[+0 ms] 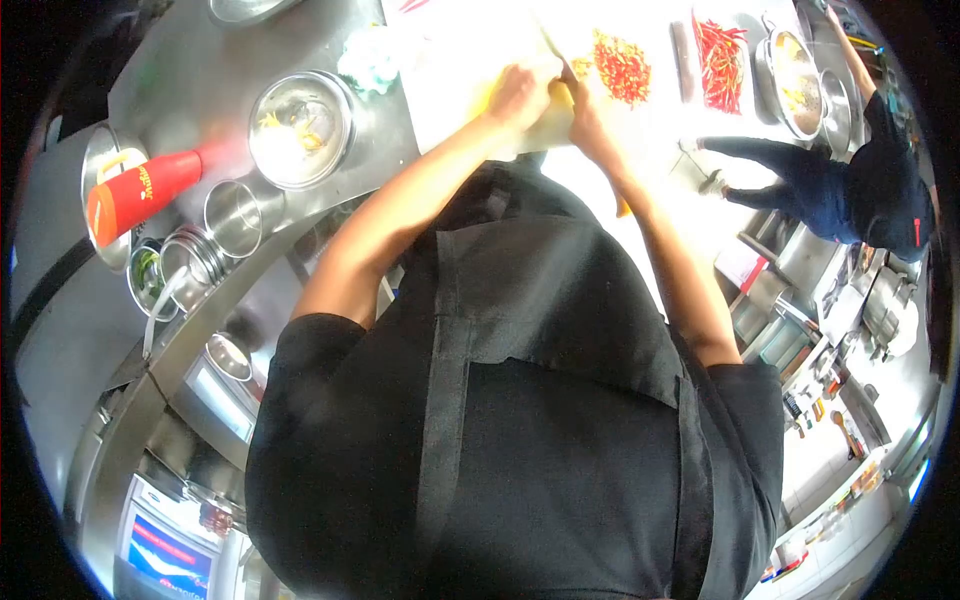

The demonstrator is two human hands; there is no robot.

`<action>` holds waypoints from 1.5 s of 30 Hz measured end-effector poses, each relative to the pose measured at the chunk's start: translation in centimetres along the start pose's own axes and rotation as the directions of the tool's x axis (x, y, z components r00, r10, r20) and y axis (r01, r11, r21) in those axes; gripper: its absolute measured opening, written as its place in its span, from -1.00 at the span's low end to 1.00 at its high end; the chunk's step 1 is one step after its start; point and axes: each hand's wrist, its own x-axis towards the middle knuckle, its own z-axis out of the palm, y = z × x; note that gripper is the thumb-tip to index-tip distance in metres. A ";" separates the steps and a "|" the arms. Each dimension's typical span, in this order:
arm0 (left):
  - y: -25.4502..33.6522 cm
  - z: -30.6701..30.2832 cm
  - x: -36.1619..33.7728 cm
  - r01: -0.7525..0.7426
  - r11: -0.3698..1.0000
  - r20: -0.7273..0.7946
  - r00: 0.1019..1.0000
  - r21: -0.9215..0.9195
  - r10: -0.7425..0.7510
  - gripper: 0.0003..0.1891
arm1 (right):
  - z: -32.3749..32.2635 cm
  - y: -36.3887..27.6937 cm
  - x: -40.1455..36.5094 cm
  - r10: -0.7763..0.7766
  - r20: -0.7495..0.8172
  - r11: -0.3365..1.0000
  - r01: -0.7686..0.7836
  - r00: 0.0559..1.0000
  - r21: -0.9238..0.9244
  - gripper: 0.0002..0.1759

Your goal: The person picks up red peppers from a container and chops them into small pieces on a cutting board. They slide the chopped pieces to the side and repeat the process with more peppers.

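Note:
My right hand (592, 115) is closed round the handle of a knife (552, 45), whose blade points away from me over a bright white cutting board (450, 95). Just left of it, my left hand (525, 92) rests on the board with its fingers curled; what they press or hold is too small and overexposed to make out. Something yellow shows around both hands. Chopped red chillies (622, 68) lie in a pile to the right of the knife. Further right, whole red chillies (721, 62) fill a white tray.
Left on the steel counter (385, 150) stand a metal bowl (300, 130) with yellow scraps, a crumpled pale cloth (368, 60), a red bottle (145, 195) and several steel containers (233, 218). At right are a colander (795, 85) and another person (850, 195).

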 end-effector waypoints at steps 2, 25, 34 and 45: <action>0.6 -0.3 0.1 -0.008 0.999 -0.028 1.000 -0.032 0.007 -0.86 | -0.3 -0.3 0.4 0.065 0.061 0.998 -0.064 0.996 -0.021 -0.56; 0.1 0.3 -0.5 0.012 0.994 -0.059 0.998 0.108 -0.006 -0.86 | -1.9 -2.3 0.8 0.157 0.128 0.987 -0.153 0.979 -0.043 -0.71; -1.8 -0.4 3.9 -0.036 0.964 0.106 0.994 0.265 0.008 -0.90 | 2.5 6.4 -0.2 0.178 0.167 0.978 -0.193 0.970 0.078 -0.48; -1.1 -9.1 9.8 0.095 0.992 -0.352 0.934 0.081 -0.061 -0.79 | -6.7 4.1 -1.8 0.210 0.234 0.933 -0.266 0.949 0.242 -0.67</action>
